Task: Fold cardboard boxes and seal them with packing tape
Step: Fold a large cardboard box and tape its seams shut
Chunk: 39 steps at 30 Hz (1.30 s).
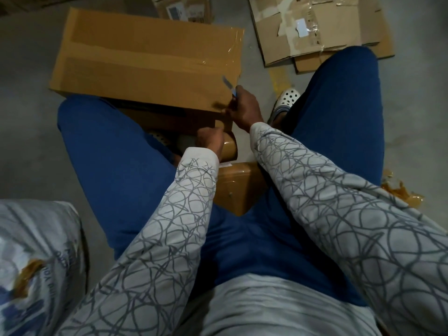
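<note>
A closed brown cardboard box (145,57) lies on the floor between my knees, with clear tape along its top seam and over its right edge. My left hand (209,140) grips a roll of brown packing tape (230,147) just below the box's near right corner. A strip of tape runs from the roll up to the box's near side. My right hand (246,109) is closed on a small knife with a blue handle (229,86), its blade pointing up at the box's right corner.
Flattened, torn cardboard (320,27) lies on the floor at the upper right, another box (184,7) at the top. A smaller brown box (238,185) sits under me. Crumpled tape scraps (402,192) lie at the right. A printed white sack (36,258) stands at the lower left.
</note>
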{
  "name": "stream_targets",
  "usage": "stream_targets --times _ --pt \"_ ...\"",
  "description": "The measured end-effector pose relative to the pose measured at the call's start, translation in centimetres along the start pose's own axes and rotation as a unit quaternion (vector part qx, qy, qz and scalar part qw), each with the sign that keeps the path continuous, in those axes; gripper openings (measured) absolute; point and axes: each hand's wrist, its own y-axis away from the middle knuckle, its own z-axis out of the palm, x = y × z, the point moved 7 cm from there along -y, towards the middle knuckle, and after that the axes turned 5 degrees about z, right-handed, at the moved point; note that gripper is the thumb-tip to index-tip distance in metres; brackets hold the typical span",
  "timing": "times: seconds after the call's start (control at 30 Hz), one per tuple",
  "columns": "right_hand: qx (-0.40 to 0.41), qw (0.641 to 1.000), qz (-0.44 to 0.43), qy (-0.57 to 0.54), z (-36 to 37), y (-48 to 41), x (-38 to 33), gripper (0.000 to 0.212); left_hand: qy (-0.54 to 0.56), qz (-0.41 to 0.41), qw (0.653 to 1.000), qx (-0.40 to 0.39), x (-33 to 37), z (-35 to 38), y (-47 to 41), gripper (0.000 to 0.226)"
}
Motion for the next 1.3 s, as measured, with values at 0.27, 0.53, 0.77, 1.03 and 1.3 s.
stream_targets --times 0.27,0.53,0.77,1.03,1.3 --pt "-0.077 0.990 -0.072 0.088 -0.1 -0.7 -0.3 0.040 0.012 -0.022 1.000 -0.007 0.0 0.8 -0.2 0.031" --pt "-0.105 0.986 -0.054 0.115 0.2 -0.8 -0.8 0.034 -0.009 -0.014 1.000 -0.011 0.0 0.7 -0.7 0.031" --pt "-0.082 0.981 -0.053 0.165 -0.4 0.5 -1.7 0.018 0.017 0.014 0.999 -0.024 0.5 -0.2 0.0 0.024" --pt "-0.098 0.991 0.068 0.053 -2.0 2.7 -0.5 0.034 0.046 0.045 0.997 -0.029 2.3 -1.4 1.5 0.020" --pt "-0.115 0.965 0.183 -0.147 -1.3 6.2 0.9 0.026 0.081 0.067 0.993 -0.046 2.7 -0.6 3.3 0.011"
